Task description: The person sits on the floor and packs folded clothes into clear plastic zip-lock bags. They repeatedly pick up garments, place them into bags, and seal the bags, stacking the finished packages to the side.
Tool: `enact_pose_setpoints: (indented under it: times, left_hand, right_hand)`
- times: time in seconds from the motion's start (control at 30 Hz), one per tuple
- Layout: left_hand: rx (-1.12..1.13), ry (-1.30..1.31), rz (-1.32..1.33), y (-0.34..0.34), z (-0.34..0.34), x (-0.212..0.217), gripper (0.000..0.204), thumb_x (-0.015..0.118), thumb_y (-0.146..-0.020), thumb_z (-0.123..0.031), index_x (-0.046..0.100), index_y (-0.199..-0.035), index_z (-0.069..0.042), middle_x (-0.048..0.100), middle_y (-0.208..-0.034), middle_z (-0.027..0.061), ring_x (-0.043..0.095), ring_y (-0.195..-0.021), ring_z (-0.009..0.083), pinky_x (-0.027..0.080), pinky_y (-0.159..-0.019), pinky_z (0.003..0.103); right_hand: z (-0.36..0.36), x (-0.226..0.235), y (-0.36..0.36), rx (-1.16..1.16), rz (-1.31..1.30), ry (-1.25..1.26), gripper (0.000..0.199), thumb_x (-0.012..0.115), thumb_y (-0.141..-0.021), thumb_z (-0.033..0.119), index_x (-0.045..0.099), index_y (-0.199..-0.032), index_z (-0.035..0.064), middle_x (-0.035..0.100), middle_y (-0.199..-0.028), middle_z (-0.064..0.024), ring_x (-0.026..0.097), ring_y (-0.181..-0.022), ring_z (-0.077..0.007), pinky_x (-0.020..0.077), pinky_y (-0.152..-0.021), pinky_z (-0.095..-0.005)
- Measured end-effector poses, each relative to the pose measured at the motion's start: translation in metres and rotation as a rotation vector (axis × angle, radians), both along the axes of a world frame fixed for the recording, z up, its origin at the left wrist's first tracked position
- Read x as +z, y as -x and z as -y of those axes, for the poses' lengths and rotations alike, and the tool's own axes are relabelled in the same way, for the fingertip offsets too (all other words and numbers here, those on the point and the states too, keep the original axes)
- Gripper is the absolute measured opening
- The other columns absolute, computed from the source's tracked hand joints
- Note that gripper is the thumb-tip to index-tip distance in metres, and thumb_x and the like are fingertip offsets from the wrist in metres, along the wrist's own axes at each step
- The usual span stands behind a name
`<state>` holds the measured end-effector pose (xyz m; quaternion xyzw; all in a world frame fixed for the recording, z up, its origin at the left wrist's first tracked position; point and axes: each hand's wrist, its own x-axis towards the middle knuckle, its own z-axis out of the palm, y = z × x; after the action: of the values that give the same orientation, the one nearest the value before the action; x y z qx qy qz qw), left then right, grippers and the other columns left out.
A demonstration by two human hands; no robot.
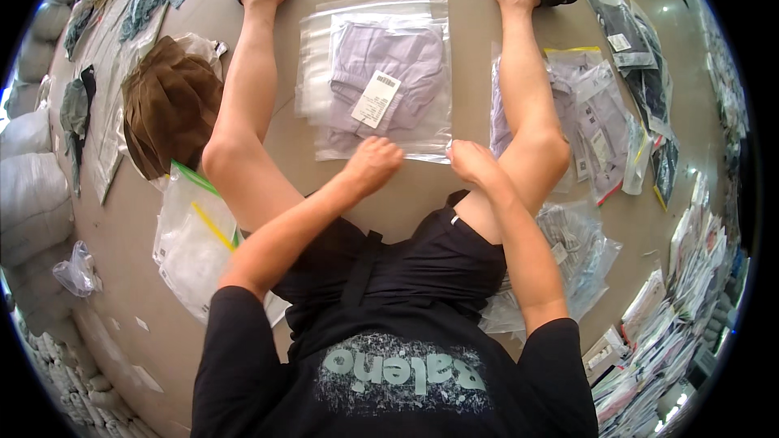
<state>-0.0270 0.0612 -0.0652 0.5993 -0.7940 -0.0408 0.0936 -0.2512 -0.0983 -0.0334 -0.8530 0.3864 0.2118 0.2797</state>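
On the floor between my legs lies a clear plastic bag [320, 57] with a folded lilac garment [406, 53] inside. A white label [377, 99] with a barcode sits over the garment. My left hand [375, 165] is closed at the bag's near edge, its curled fingers over the plastic. At the bag's near right corner, my right hand [471, 160] pinches the plastic between thumb and fingers. Part of the near edge shows between the two hands. What lies under the left fingers is hidden.
A brown pleated garment [166, 105] and empty-looking zip bags [191, 235] lie to my left. Bagged lilac clothes [596, 126], dark bagged garments [629, 32] and a bagged grey item [560, 235] lie right. Stacked packages [690, 300] line the right side; white sacks [32, 195] the left.
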Motion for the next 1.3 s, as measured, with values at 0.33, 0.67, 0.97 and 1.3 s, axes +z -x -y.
enact_pose_setpoints:
  times: [0.33, 0.67, 0.97, 1.3]
  left_hand:
    - [0.796, -0.053, -0.490, -0.127, 0.037, 0.019, 0.056, 0.089, -0.084, -0.042, 0.074, -0.115, 0.002, 0.076, -0.103, 0.0214, 0.074, -0.097, 0.0333, 0.057, -0.087, 0.046]
    - [0.743, -0.389, -1.630, -0.117, 0.096, 0.079, 0.061, 0.082, -0.089, -0.009, 0.057, -0.144, 0.004, 0.072, -0.126, 0.0150, 0.071, -0.108, 0.0237, 0.058, -0.092, 0.038]
    - [0.446, -0.033, -1.682, -0.128, 0.053, 0.212, 0.071, 0.079, -0.089, -0.006, 0.050, -0.154, -0.001, 0.064, -0.142, 0.0140, 0.061, -0.132, 0.0282, 0.045, -0.117, 0.042]
    - [0.410, -0.105, -0.527, -0.110, 0.081, 0.074, 0.048, 0.077, -0.097, -0.025, 0.065, -0.141, -0.007, 0.070, -0.127, 0.0215, 0.067, -0.119, 0.0368, 0.053, -0.103, 0.047]
  right_hand:
    - [0.000, -0.014, -0.013, 0.012, -0.176, 0.046, 0.022, 0.067, -0.091, 0.004, 0.078, -0.110, 0.0012, 0.079, -0.115, -0.0216, 0.077, -0.110, -0.0379, 0.0605, -0.094, -0.0489]
    - [0.006, 0.024, -0.032, -0.712, 0.842, 0.079, 0.099, 0.086, -0.091, 0.045, 0.036, -0.163, -0.0006, 0.057, -0.148, -0.0261, 0.061, -0.135, -0.0341, 0.0517, -0.110, -0.0456]
    - [0.037, 0.117, -0.082, -0.786, 1.457, -1.136, 0.067, 0.088, -0.092, 0.030, 0.061, -0.146, 0.0017, 0.072, -0.132, -0.0088, 0.068, -0.119, -0.0178, 0.0544, -0.104, -0.0353]
    - [0.186, 0.298, 0.124, -0.787, 1.623, 0.024, 0.047, 0.085, -0.092, 0.014, 0.064, -0.131, -0.0018, 0.076, -0.120, -0.0128, 0.076, -0.104, -0.0218, 0.0643, -0.089, -0.0389]
